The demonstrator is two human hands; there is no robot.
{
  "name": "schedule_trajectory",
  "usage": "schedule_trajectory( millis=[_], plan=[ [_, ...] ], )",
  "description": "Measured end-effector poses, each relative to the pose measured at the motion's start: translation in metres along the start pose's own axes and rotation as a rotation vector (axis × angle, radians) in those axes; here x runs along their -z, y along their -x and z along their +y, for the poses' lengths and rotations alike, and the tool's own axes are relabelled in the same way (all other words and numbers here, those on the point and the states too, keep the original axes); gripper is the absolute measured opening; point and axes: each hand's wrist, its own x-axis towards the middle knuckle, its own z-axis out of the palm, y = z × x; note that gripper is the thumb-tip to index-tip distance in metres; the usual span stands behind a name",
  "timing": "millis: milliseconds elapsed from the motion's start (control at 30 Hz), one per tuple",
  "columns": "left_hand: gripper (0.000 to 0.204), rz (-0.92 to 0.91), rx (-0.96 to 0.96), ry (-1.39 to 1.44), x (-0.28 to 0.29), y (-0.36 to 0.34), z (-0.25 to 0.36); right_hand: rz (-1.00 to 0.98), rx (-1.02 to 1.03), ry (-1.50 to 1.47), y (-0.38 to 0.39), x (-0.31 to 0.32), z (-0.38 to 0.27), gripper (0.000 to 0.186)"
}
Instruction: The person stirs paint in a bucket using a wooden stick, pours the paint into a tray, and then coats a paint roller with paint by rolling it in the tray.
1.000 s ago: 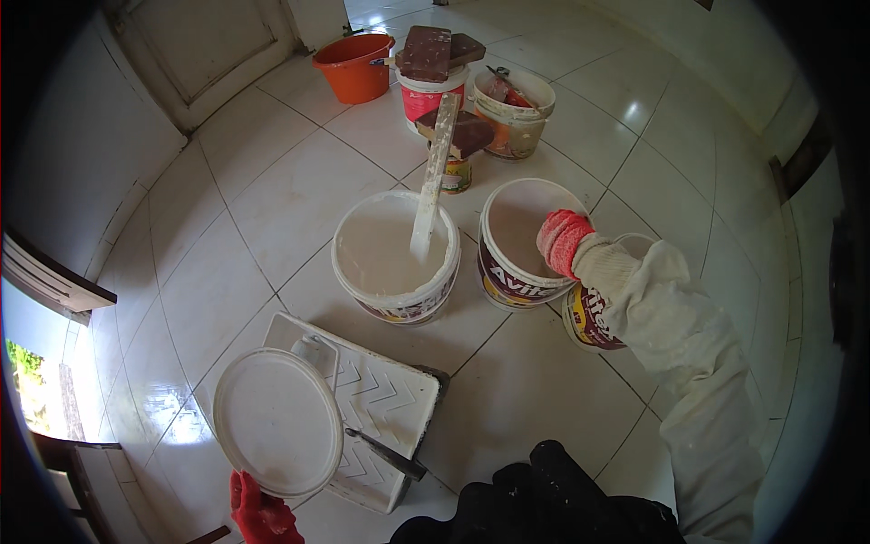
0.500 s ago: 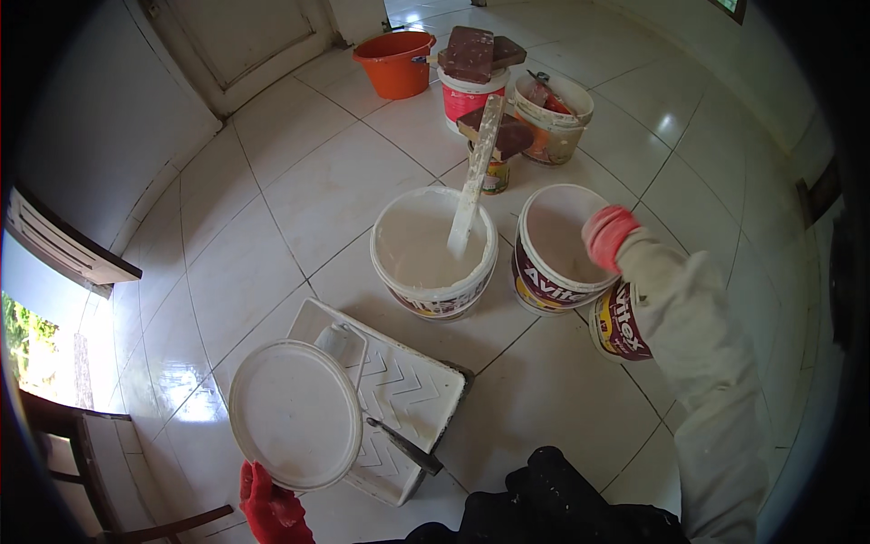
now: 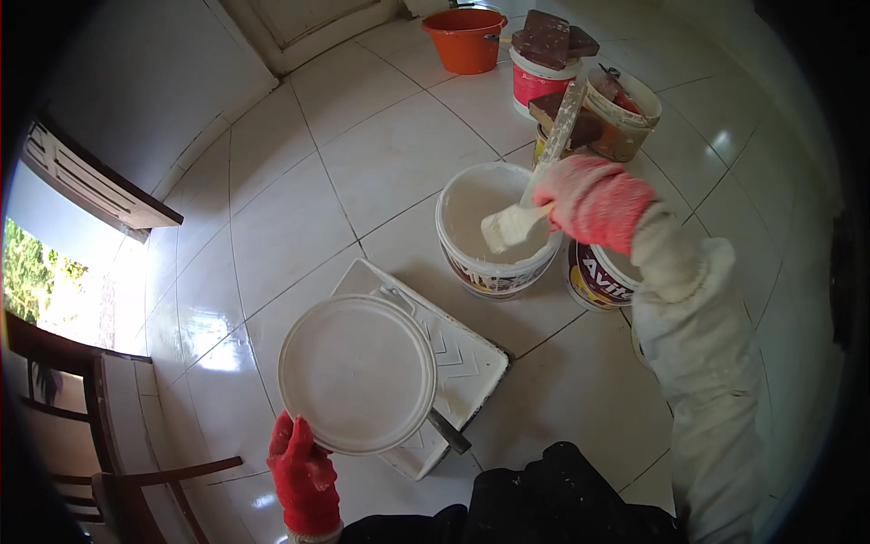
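Note:
In a red glove, my left hand (image 3: 304, 476) grips the near rim of a round white bucket lid (image 3: 358, 374), held flat above the paint tray (image 3: 478, 358). My right hand (image 3: 598, 201), gloved in red and white, is closed around a paintbrush (image 3: 512, 227) with white-coated bristles. The brush hangs over the mouth of a white-smeared paint bucket (image 3: 494, 276), bristles pointing left. A paint-spattered stirring stick (image 3: 566, 122) leans in that bucket, partly behind my right hand. Beneath the lid, a dark handle (image 3: 450, 433) sticks out over the tray; its other end is hidden.
A second paint bucket (image 3: 596, 281) stands right of the first, partly under my right forearm. Farther back are an orange basin (image 3: 465, 43), a red-and-white bucket (image 3: 535, 86) topped with brown blocks, and a bucket of tools (image 3: 625, 127). A wooden chair (image 3: 136, 480) stands at lower left.
My right hand has moved left from the second bucket to the stick's bucket, and the paintbrush now shows in it. My left hand still holds the lid. The whole view has shifted.

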Motion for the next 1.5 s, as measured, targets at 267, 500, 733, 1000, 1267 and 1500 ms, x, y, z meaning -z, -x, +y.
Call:
schedule_trajectory(
  millis=[267, 500, 733, 1000, 1267, 1500],
  plan=[
    [0.023, -0.055, -0.188, -0.258, 0.017, 0.013, 0.0, -0.052, 0.118, 0.237, -0.071, -0.065, -0.013, 0.018],
    [0.024, 0.038, -0.018, -0.131, -0.003, 0.017, 0.015, 0.145, 0.054, -0.016, -0.044, -0.016, -0.037, 0.031],
    [0.022, 0.144, -0.296, -0.296, -0.041, 0.0, 0.019, 0.53, -0.063, -0.771, 0.076, -0.005, 0.001, 0.022],
    [0.024, 0.032, -1.32, -0.763, -0.137, -0.059, 0.044, 0.374, -0.213, -1.146, 0.131, -0.038, -0.002, 0.023],
    [0.045, -0.307, -1.747, -0.759, -0.21, -0.083, 0.024, 0.756, -0.616, -1.437, 0.165, -0.056, 0.033, 0.025],
    [0.045, -0.339, -1.825, -0.887, -0.211, -0.085, 0.013, 0.701, -0.671, -1.531, 0.171, -0.074, 0.048, 0.029]
  ],
)
